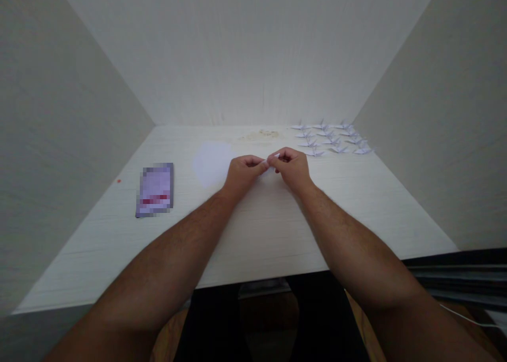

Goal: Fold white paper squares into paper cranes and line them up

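Observation:
A small folded piece of white paper [268, 169] is pinched between my two hands, above the middle of the table. My left hand [246, 173] grips its left side between thumb and fingers. On the other side my right hand [290, 167] pinches it, and a white tip sticks up by the forefinger. The thumbs nearly meet, and most of the paper is hidden by the fingers. Several folded white paper cranes [331, 141] stand in rows at the back right, beyond my right hand.
A white table [261, 235] is enclosed by pale walls at the back and sides. White paper [212, 163] lies left of my hands. Farther left is a blurred purple rectangular item [156, 188], with a small red speck [119, 181] beside it. Brownish marks [263, 135] spot the back.

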A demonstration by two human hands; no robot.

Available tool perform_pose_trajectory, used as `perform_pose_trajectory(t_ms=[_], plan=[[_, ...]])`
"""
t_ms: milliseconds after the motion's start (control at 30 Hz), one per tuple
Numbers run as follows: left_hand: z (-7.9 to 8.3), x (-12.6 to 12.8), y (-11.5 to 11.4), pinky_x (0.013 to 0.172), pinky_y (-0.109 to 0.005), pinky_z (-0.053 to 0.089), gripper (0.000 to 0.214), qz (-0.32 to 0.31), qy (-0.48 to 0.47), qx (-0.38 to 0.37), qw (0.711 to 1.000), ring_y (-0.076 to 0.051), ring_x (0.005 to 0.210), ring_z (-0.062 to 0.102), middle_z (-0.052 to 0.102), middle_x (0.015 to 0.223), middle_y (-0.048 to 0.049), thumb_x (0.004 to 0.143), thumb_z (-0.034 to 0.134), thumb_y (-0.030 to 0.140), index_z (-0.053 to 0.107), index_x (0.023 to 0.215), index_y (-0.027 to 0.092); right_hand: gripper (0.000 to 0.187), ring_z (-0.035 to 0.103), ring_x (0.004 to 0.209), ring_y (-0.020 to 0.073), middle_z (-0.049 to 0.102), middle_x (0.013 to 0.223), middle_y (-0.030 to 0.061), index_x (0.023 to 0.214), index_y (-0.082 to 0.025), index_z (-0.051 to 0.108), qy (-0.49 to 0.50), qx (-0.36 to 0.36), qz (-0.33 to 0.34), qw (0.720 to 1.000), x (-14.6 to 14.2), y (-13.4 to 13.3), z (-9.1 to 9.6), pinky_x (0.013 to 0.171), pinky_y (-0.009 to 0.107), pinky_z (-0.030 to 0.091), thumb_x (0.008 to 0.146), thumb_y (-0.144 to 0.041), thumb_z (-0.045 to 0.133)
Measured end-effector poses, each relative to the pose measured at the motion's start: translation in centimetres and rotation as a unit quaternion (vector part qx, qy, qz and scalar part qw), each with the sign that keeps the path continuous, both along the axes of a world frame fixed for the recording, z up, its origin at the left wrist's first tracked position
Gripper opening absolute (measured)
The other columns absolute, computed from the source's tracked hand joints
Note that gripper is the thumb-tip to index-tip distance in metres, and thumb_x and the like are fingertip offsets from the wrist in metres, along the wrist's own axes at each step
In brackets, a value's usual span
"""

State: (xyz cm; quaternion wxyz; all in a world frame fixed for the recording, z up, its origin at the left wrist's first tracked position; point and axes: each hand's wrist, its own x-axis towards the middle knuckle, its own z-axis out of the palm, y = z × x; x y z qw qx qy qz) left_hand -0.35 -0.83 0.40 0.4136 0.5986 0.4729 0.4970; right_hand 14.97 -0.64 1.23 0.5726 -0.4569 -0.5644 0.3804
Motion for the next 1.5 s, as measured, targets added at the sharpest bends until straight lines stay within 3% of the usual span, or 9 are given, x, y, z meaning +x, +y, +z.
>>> perform_pose_trajectory(t_ms=[233, 433, 700, 1000, 1300, 1500], plan=[[-0.02, 0.14, 0.19, 0.056, -0.024, 0.04, 0.017, 0.005, -0.051, -0.004, 0.999, -0.009, 0.055, 0.049, 0.063, 0.059, 0.0011, 0.067, 0.075, 0.032, 0.069, 0.064, 0.016, 0.019, 0.048, 0.047, 0.009, 0.06, 0.053, -0.004, 0.061, -0.019, 0.063, 0.043, -0.013, 0.002, 0.999, -0.07, 0.03, -0.38, 0.048, 0.024, 0.036, 0.065, -0.032, 0.077], [-0.08, 0.36, 0.15, 0.051, -0.023, 0.035, 0.018, -0.001, -0.078, -0.006, 0.997, -0.007, 0.05, 0.041, 0.055, 0.054, 0.0039, 0.068, 0.074, 0.031, 0.065, 0.062, 0.016, 0.025, 0.047, 0.047, 0.0095, 0.055, 0.048, -0.0036, 0.059, -0.019, 0.066, 0.01, -0.005, 0.02, 1.0, 0.29, 0.27, -0.46, 0.05, 0.025, 0.037, 0.074, -0.038, 0.073], [-0.08, 0.38, 0.29, 0.05, -0.023, 0.033, 0.016, -0.006, -0.057, 0.002, 0.998, -0.008, 0.052, 0.041, 0.055, 0.057, 0.0029, 0.069, 0.071, 0.029, 0.065, 0.064, 0.016, 0.025, 0.045, 0.048, 0.0097, 0.055, 0.049, -0.004, 0.059, -0.02, 0.065, 0.016, -0.019, -0.019, 0.999, 0.46, 0.54, -0.94, 0.05, 0.025, 0.036, 0.071, -0.04, 0.075], [-0.03, 0.28, 0.26, 0.051, -0.023, 0.033, 0.018, -0.032, -0.037, 0.013, 0.999, -0.008, 0.053, 0.041, 0.055, 0.059, 0.0031, 0.072, 0.069, 0.032, 0.064, 0.068, 0.016, 0.025, 0.042, 0.043, 0.0082, 0.052, 0.044, -0.0056, 0.055, -0.02, 0.06, 0.072, -0.014, -0.008, 0.997, 0.26, 0.39, -0.44, 0.048, 0.024, 0.032, 0.07, -0.032, 0.076], [0.09, 0.06, 0.3, 0.051, -0.023, 0.032, 0.022, -0.057, -0.011, -0.021, 0.998, -0.008, 0.052, 0.045, 0.057, 0.056, 0.0019, 0.065, 0.076, 0.032, 0.061, 0.061, 0.015, 0.027, 0.042, 0.044, 0.0082, 0.052, 0.048, -0.005, 0.061, -0.02, 0.06, 0.036, -0.023, -0.035, 0.998, 0.4, 0.68, -0.78, 0.047, 0.024, 0.033, 0.073, -0.039, 0.074], [-0.64, 0.25, 0.96, 0.056, -0.024, 0.038, 0.025, -0.021, -0.096, -0.017, 0.995, -0.009, 0.055, 0.049, 0.059, 0.058, 0.0014, 0.066, 0.075, 0.034, 0.058, 0.06, 0.017, 0.029, 0.05, 0.051, 0.0094, 0.062, 0.061, -0.0031, 0.079, -0.02, 0.067, 0.04, -0.049, 0.029, 0.998, 0.08, 0.27, -0.79, 0.048, 0.024, 0.04, 0.064, -0.04, 0.08]])
